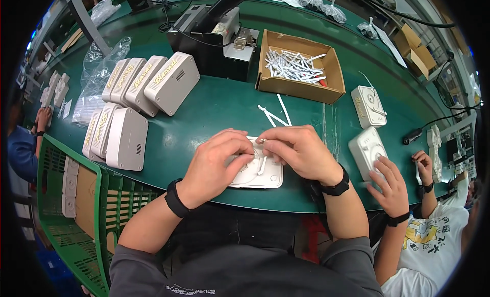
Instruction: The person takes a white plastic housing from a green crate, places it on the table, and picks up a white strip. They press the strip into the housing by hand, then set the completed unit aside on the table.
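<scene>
A white rounded box device [274,178] with a round disc and a small white arm on top lies flat at the table's front edge, like a miniature record player. Over its left part my left hand [220,161] is closed, thumb and fingers pinched together above the disc. My right hand [301,153] pinches at the device's far edge, where a tiny pale bit shows at the fingertips. A thin line runs near the fingers, but what either hand grips is too small to name. Just beyond lie several loose white strips [283,110].
Several similar boxes [171,85] stand on edge at the left. A cardboard box [301,90] of white strips sits behind, beside a black machine [212,46]. Green crates [92,210] stand lower left. At right, a co-worker's hand [390,187] touches another device [366,149].
</scene>
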A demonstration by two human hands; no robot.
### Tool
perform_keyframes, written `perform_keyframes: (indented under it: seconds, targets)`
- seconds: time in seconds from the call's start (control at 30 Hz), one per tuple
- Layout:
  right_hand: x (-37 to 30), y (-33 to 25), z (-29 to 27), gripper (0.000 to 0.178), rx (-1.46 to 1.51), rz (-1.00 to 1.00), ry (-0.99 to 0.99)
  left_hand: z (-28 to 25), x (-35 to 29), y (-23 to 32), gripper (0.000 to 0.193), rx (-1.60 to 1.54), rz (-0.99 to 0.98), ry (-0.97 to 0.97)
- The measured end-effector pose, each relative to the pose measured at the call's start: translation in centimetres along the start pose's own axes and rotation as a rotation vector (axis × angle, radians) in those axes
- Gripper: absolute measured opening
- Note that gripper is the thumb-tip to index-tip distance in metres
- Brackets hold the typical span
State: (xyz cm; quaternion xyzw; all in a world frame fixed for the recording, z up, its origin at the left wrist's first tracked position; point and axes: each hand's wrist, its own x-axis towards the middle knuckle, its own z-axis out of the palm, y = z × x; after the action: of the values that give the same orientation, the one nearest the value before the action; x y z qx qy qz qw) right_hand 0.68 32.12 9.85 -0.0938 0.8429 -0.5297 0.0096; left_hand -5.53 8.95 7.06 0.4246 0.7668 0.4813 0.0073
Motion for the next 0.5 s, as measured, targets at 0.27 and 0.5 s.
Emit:
perform_keyframes:
  seconds: [0.27,0.5]
  targets:
    - [0.0,0.9,0.4,0.016,-0.209,-0.242,0.127,0.4,0.2,0.3,0.015,0.192,0.1,0.049]
    - [-0.2,1.3,0.1,0.014,-0.274,-0.302,0.138,0.8,0.7,0.9,0.02,0.2,0.026,-0.007]
